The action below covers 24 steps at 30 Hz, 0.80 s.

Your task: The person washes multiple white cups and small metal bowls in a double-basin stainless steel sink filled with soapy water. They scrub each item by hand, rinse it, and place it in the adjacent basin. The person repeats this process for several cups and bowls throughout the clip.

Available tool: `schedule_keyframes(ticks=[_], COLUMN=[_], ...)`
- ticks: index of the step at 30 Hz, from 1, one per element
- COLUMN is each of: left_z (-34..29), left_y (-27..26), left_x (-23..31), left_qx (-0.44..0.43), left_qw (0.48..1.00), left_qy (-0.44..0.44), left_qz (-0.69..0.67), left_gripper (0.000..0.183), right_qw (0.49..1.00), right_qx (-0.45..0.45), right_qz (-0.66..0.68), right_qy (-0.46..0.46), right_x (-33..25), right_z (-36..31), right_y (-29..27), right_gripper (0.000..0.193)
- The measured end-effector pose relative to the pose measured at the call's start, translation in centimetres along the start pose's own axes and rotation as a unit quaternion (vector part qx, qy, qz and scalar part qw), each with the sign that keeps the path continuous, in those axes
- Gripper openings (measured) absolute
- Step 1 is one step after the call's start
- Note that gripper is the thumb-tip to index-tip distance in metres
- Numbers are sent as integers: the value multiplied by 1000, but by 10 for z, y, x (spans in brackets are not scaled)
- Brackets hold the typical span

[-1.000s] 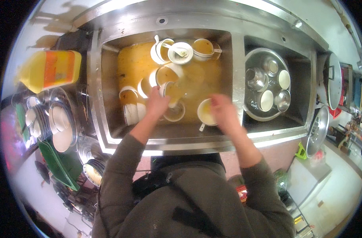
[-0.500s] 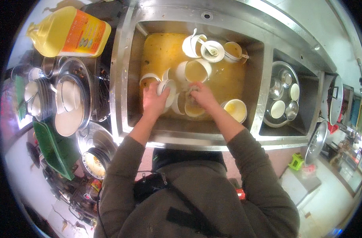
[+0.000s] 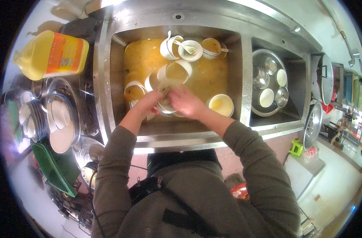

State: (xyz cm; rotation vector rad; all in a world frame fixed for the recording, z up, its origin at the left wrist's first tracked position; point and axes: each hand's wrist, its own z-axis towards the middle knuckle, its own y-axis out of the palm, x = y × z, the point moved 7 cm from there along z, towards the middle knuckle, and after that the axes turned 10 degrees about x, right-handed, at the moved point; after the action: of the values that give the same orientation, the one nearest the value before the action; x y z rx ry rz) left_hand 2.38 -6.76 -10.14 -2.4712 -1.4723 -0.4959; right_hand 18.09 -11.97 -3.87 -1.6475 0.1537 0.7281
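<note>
Over the left part of the sink (image 3: 235,79), my left hand (image 3: 148,104) is closed on a white bowl (image 3: 165,108), mostly hidden by both hands. My right hand (image 3: 185,102) presses against that bowl, its fingers bunched round a greyish, stringy scouring pad (image 3: 164,88). Just beyond them a larger white bowl (image 3: 177,73) lies tilted in the murky yellow water. Left of my left hand a white bowl (image 3: 134,92) holds the same water. Another bowl (image 3: 220,106) sits to the right of my right hand.
Bowls with a spoon (image 3: 189,49) stand at the sink's far side. A metal basin (image 3: 264,112) of small bowls occupies the right sink. Left are a yellow jug (image 3: 50,55), stacked plates (image 3: 64,119) and a green crate (image 3: 50,168).
My left hand has brought the bowl inward, and my right hand has come left to meet it with the scouring pad. The whole view has shifted somewhat.
</note>
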Motion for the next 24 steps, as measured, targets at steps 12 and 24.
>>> schedule_keyframes(ticks=[12, 24], left_z=[-33, -56], left_y=[63, 135], left_x=[-16, 20], left_qx=[23, -36], left_qw=[995, 976], left_qy=[34, 90], left_qz=[-92, -196], left_gripper=[42, 35], right_qw=[686, 866], right_qx=[66, 49], right_qz=[602, 215], right_qy=[403, 448], right_x=[46, 74], right_z=[-30, -51], right_y=[-22, -77], right_gripper=[81, 73])
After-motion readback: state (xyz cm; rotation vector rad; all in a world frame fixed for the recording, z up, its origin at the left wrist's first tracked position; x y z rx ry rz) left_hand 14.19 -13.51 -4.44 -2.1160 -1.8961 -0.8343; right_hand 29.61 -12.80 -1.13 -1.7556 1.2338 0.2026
